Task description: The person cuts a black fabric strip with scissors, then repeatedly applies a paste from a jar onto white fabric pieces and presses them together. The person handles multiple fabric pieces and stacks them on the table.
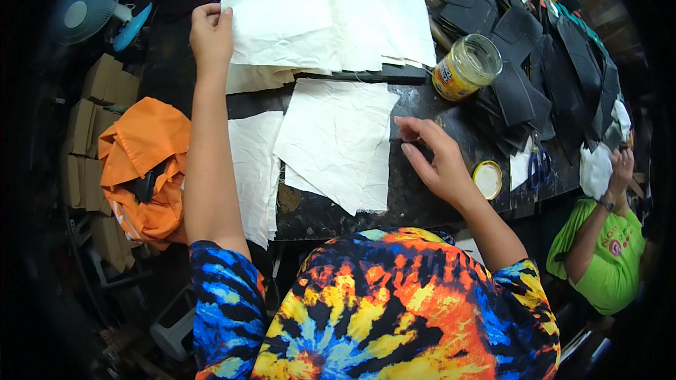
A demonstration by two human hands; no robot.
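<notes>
My left hand (212, 36) pinches the left edge of a white cloth piece (278, 17) at the back of the table. That piece lies over a row of overlapping white cloth pieces (405, 21). Nearer me are more white cloth pieces (338, 134), with a narrower stack (253, 169) to their left. My right hand (438, 162) hovers just right of the near pieces, fingers apart and curved, holding nothing. Beyond it stands an open glass jar (465, 69) with a yellow label. Its round lid (487, 179) lies close to my right wrist.
Black cut sheets (521, 77) pile up on the right, with blue-handled scissors (539, 165) in front. A co-worker in a green shirt (605, 253) handles white material at the far right. Orange cloth (151, 162), cardboard boxes (91, 148) and a fan (88, 3) are at the left.
</notes>
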